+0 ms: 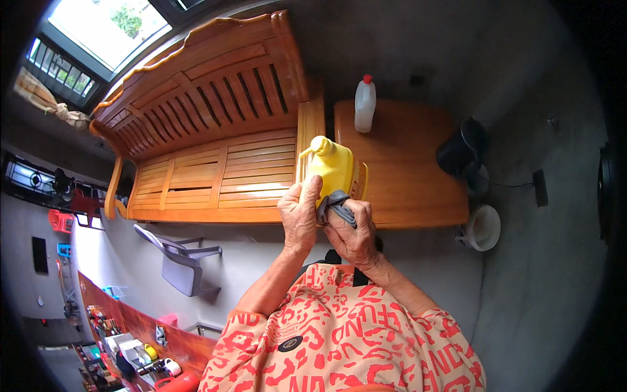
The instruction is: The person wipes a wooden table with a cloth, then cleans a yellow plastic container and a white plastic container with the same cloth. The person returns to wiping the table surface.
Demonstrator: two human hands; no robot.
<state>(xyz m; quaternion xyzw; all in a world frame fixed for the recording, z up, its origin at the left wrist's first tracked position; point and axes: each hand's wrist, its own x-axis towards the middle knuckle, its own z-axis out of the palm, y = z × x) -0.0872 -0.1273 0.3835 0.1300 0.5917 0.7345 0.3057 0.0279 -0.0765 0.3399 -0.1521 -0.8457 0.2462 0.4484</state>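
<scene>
A yellow plastic bottle (330,166) with a yellow spout-like top is held up in front of me, close to the wooden bench's right arm. My left hand (300,215) grips its lower left side, thumb pointing up along it. In my right hand (354,232) is a dark grey cloth (337,208), bunched at the fingers and pressed against the bottle's lower part. The far side of the bottle and the fingers behind it are hidden.
A slatted wooden bench (222,170) stands ahead to the left. Beside it, a wooden table (405,170) carries a translucent red-capped bottle (365,108) and a black container (461,149). A white bucket (484,228) sits at its right; a small grey chair (179,266) is left of me.
</scene>
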